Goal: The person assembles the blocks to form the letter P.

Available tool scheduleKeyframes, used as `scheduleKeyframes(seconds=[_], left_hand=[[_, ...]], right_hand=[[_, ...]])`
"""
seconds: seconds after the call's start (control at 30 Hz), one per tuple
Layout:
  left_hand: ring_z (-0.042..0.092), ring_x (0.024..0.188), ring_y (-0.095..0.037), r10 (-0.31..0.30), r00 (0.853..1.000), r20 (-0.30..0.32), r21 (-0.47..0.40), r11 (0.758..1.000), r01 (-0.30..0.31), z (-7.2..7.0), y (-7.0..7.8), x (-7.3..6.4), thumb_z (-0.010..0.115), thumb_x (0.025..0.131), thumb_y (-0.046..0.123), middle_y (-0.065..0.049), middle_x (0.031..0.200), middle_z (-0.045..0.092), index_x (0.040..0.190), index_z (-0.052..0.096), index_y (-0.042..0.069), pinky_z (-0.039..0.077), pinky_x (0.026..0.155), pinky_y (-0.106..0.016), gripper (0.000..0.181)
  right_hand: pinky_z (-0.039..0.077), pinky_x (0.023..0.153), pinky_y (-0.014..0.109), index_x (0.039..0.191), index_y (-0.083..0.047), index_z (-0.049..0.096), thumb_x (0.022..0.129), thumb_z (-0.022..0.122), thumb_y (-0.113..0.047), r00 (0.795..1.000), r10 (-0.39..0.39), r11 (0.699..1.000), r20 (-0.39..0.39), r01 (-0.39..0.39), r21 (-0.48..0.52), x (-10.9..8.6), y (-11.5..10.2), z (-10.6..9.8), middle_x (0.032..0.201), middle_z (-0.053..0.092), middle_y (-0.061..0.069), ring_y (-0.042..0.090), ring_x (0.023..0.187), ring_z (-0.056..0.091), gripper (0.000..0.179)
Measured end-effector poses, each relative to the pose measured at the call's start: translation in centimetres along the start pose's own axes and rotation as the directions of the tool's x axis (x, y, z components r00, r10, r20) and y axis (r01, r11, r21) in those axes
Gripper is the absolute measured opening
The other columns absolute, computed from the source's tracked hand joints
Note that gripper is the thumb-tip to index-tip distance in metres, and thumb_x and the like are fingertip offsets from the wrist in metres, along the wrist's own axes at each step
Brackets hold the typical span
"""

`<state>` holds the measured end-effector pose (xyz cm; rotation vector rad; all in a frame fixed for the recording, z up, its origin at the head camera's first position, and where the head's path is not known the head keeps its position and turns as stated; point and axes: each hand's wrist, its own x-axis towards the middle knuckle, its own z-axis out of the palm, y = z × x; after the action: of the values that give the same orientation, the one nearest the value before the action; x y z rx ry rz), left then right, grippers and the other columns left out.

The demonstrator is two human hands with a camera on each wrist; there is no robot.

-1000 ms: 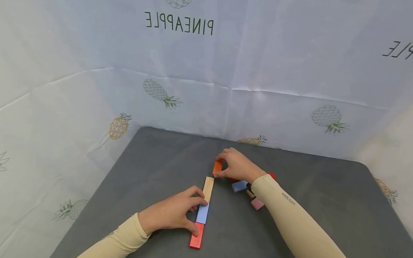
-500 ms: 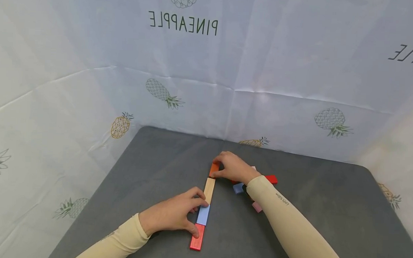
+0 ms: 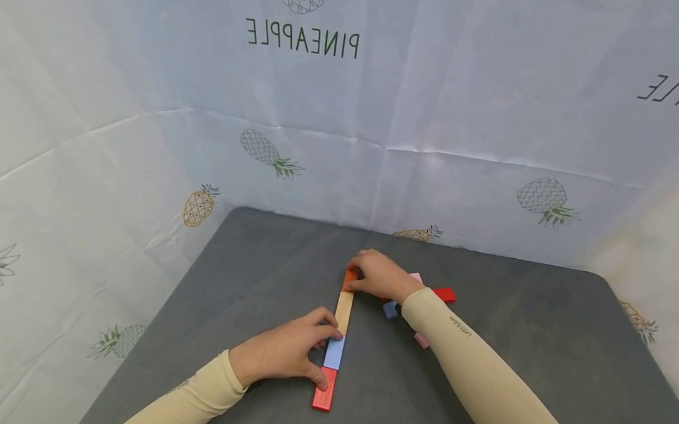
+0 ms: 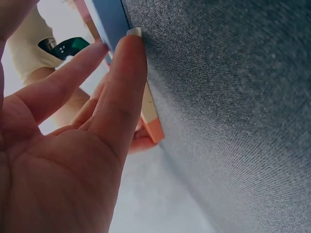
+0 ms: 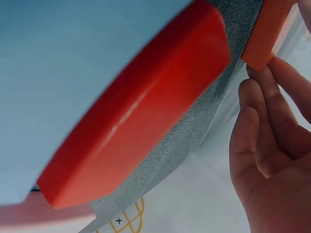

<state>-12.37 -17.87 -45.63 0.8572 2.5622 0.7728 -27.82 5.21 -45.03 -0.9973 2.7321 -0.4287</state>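
Orange block [image 3: 349,280] at far end of row on bench [image 3: 248,265], near end against natural-wood block [image 3: 344,309]. Likely painted wood: light, stiff, sturdy, smooth enough to slide. Best hold: both short ends, pinched lightly. Right hand [image 3: 379,272] pinches it so, thumb near wood joint. Long axis follows row, pointing away, leaning slightly right. Left hand [image 3: 290,347] loosely spread, touching blue block [image 3: 333,354] and red block [image 3: 323,397].

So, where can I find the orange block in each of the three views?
Head: orange block, slightly below centre, against the pale block.
Left wrist: orange block, slightly below centre, just under the pale block.
Right wrist: orange block, upper right.
Shared landmark: the right hand, touching the orange block in each view.
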Motion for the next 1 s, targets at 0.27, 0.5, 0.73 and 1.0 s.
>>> scheduleKeyframes(seconds=[0.27, 0.5, 0.73, 1.0], left_hand=[[0.061, 0.1, 0.001, 0.011, 1.0, -0.006, -0.001, 1.0, -0.011, 0.0, 0.2, 0.3, 0.1, 0.075, 0.044, 0.011, 0.138, 0.052, 0.138, 0.071, 0.019, 0.056, 0.09, -0.021, 0.074], [0.061, 0.1, 0.001, 0.0, 1.0, -0.014, -0.03, 1.0, -0.001, 0.0, 0.2, 0.1, 0.1, 0.074, 0.041, 0.012, 0.137, 0.052, 0.136, 0.071, 0.018, 0.057, 0.091, -0.022, 0.072], [0.062, 0.103, 0.001, -0.016, 1.0, -0.008, -0.058, 0.998, 0.015, -0.1, 0.0, -0.1, 0.1, 0.075, 0.042, 0.014, 0.138, 0.051, 0.138, 0.071, 0.02, 0.058, 0.094, -0.024, 0.073], [0.063, 0.102, 0.002, -0.012, 1.0, -0.008, -0.064, 0.998, 0.012, 0.1, 0.2, 0.1, 0.1, 0.075, 0.04, 0.014, 0.138, 0.051, 0.138, 0.071, 0.019, 0.058, 0.093, -0.024, 0.072]], right_hand=[[0.057, 0.105, 0.043, 0.138, -0.011, 0.073, 0.102, 0.077, -0.035, 1.0, -0.009, 1.0, 0.0, 0.009, 0.009, -1.1, 0.7, -0.7, 0.131, 0.072, 0.007, 0.025, 0.123, 0.065, 0.043], [0.056, 0.109, 0.048, 0.133, -0.01, 0.076, 0.101, 0.078, -0.018, 1.0, 0.012, 1.0, 0.008, -0.013, 0.003, -4.2, 3.2, -1.8, 0.133, 0.072, 0.008, 0.029, 0.13, 0.065, 0.033], [0.059, 0.103, 0.046, 0.127, -0.013, 0.079, 0.098, 0.079, -0.012, 1.0, 0.01, 1.0, 0.011, -0.01, 0.0, -6.7, 4.8, -2.3, 0.128, 0.074, 0.005, 0.027, 0.122, 0.065, 0.029], [0.059, 0.099, 0.043, 0.125, -0.014, 0.08, 0.098, 0.079, -0.01, 1.0, 0.009, 0.999, 0.013, -0.008, -0.034, -7.3, 5.1, -2.4, 0.124, 0.074, 0.003, 0.022, 0.116, 0.063, 0.027]])
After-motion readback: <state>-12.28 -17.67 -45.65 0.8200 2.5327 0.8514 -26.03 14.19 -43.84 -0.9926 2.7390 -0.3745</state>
